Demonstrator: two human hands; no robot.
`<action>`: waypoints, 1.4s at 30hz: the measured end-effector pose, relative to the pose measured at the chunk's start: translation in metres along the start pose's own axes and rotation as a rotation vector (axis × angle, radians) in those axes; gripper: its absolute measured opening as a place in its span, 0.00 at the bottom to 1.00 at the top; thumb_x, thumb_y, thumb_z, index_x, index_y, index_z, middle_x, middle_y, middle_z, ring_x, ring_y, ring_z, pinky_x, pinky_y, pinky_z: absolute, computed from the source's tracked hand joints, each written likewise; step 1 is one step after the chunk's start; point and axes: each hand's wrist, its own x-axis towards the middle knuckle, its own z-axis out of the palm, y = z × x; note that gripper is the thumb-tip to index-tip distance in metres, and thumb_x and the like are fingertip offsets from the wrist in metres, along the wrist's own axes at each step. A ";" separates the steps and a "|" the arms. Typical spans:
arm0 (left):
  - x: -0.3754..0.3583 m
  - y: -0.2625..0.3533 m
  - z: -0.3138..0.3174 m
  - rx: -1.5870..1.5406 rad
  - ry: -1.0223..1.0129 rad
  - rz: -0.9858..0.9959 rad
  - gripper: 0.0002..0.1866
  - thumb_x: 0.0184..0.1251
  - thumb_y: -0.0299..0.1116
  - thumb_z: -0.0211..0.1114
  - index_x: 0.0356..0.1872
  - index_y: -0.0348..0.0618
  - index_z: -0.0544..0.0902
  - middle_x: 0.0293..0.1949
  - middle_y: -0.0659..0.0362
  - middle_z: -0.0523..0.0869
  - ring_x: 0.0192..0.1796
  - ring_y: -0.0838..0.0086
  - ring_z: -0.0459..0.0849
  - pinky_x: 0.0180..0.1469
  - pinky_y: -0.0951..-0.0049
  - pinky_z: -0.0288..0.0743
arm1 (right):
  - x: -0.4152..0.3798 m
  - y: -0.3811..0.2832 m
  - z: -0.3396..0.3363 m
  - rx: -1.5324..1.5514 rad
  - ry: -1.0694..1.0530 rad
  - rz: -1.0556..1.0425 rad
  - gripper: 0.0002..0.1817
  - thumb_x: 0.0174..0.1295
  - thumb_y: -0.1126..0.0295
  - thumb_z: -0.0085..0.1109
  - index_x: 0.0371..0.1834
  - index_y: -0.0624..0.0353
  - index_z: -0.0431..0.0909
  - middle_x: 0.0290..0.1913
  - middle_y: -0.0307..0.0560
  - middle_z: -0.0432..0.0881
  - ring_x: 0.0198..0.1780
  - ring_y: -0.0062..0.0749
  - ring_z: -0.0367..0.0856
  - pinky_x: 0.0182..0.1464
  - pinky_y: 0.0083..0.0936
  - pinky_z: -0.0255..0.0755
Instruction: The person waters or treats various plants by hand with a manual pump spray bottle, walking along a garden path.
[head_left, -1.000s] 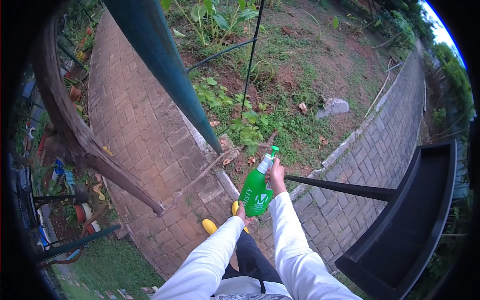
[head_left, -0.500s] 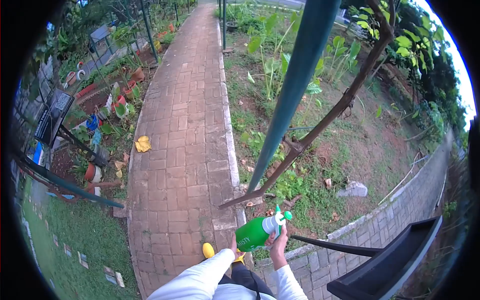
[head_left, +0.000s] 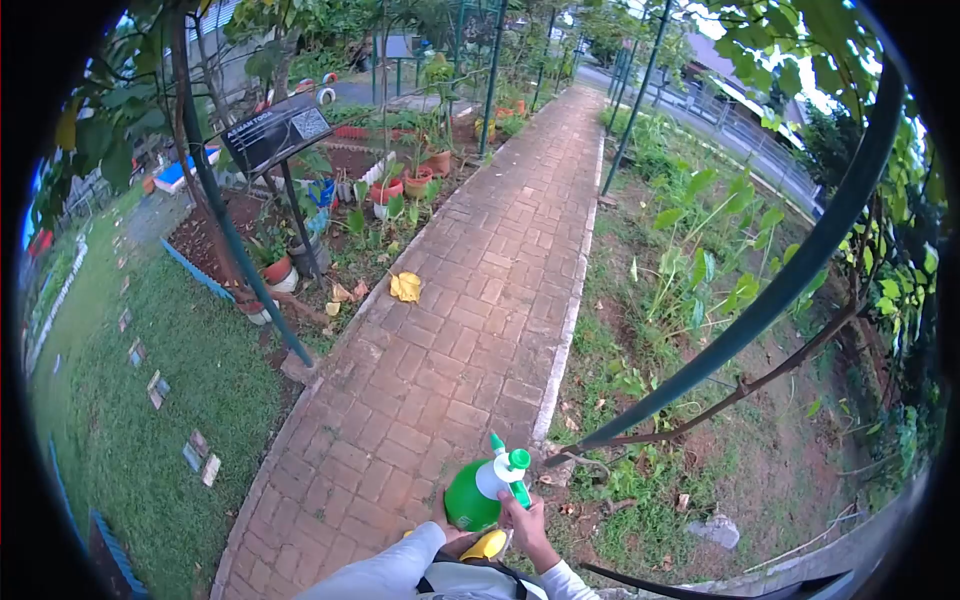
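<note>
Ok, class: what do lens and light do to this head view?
In the head view, the nearest green pole looks bowed and corners go black; there too, the brick path shows no hard shadows; lettering on the spray bottle is unreadable.

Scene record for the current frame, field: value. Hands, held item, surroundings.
held_item: green spray bottle, white collar
left_hand: left hand against the bottle's lower left side
right_hand: right hand at its handle
path: brick path, yellow leaf near its left edge
left_of_path: grass, dark sign, potted plants
right_of_path: weedy soil, pale stone
footwear: yellow boot, partly hidden
</note>
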 end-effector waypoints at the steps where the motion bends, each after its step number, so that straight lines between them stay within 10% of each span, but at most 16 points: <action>1: -0.012 0.011 0.007 -0.030 -0.146 0.096 0.42 0.46 0.72 0.39 0.58 0.54 0.61 0.58 0.56 0.62 0.59 0.58 0.63 0.57 0.47 0.56 | 0.000 -0.014 0.017 -0.069 -0.019 -0.034 0.18 0.53 0.69 0.55 0.08 0.58 0.64 0.09 0.35 0.64 0.10 0.17 0.58 0.13 0.17 0.50; 6: -0.068 0.063 0.004 -0.191 -0.174 0.229 0.38 0.48 0.68 0.42 0.55 0.52 0.64 0.55 0.56 0.66 0.56 0.60 0.66 0.54 0.50 0.61 | -0.028 -0.093 0.085 -0.054 -0.160 -0.234 0.19 0.54 0.71 0.50 0.06 0.59 0.63 0.07 0.37 0.63 0.08 0.17 0.56 0.12 0.18 0.49; 18: -0.176 0.080 -0.074 -0.320 -0.208 0.479 0.32 0.52 0.61 0.42 0.54 0.53 0.68 0.54 0.57 0.70 0.56 0.62 0.67 0.54 0.50 0.61 | -0.046 -0.037 0.191 -0.269 -0.448 -0.067 0.17 0.54 0.69 0.54 0.08 0.58 0.65 0.08 0.34 0.64 0.10 0.15 0.59 0.13 0.18 0.51; 23: -0.201 0.081 -0.094 -0.306 -0.266 0.581 0.39 0.53 0.69 0.30 0.61 0.54 0.58 0.61 0.57 0.61 0.62 0.58 0.60 0.59 0.49 0.55 | -0.054 -0.016 0.209 -0.259 -0.594 -0.049 0.15 0.53 0.71 0.55 0.10 0.58 0.67 0.10 0.33 0.65 0.12 0.13 0.58 0.14 0.18 0.50; 42: -0.234 0.065 -0.077 -0.412 -0.317 0.991 0.31 0.58 0.60 0.38 0.58 0.53 0.63 0.57 0.59 0.67 0.58 0.62 0.67 0.59 0.56 0.59 | -0.061 -0.033 0.228 -0.203 -0.951 -0.176 0.14 0.54 0.64 0.58 0.16 0.58 0.73 0.13 0.27 0.64 0.17 0.08 0.59 0.18 0.15 0.50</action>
